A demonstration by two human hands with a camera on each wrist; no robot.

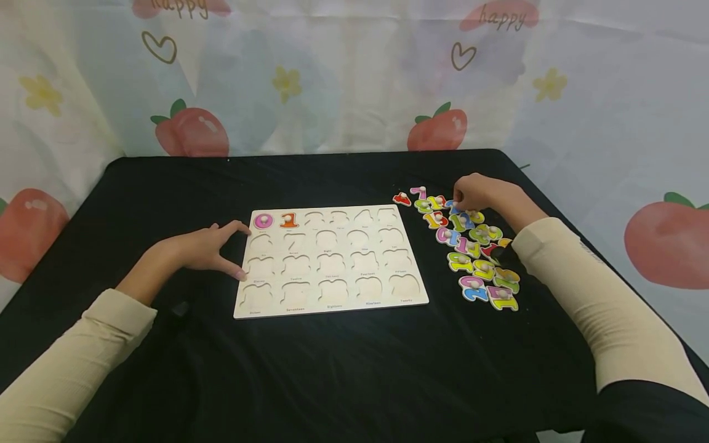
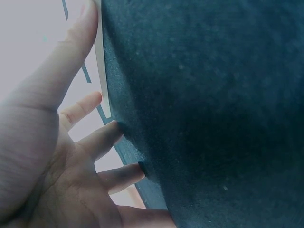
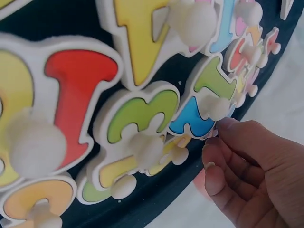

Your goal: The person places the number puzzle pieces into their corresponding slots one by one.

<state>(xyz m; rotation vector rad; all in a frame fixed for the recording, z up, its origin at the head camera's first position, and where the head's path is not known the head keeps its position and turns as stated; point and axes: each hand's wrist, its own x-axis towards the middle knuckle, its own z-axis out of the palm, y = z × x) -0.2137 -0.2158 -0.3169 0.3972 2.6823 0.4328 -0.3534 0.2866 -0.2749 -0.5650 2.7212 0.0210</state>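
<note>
A pale wooden number puzzle board (image 1: 343, 246) lies on the black cloth. A pink 0 piece (image 1: 263, 221) and an orange 1 piece (image 1: 288, 220) sit in its top-left recesses. My left hand (image 1: 207, 247) is spread along the board's left side, thumb and index fingertip touching the edge. My right hand (image 1: 473, 192) is at the far part of the loose pieces, pinching a blue number piece (image 1: 453, 207) mostly hidden by its fingers. In the right wrist view, the curled fingers (image 3: 237, 137) are beside a green-and-blue 12 piece (image 3: 190, 118) with a white knob.
Several knobbed number pieces (image 1: 468, 247) are strewn right of the board, some touching or overlapping. A red piece (image 1: 402, 199) lies near the board's top-right corner. Black cloth (image 1: 332, 375) covers the table; a printed curtain (image 1: 343, 92) hangs behind it.
</note>
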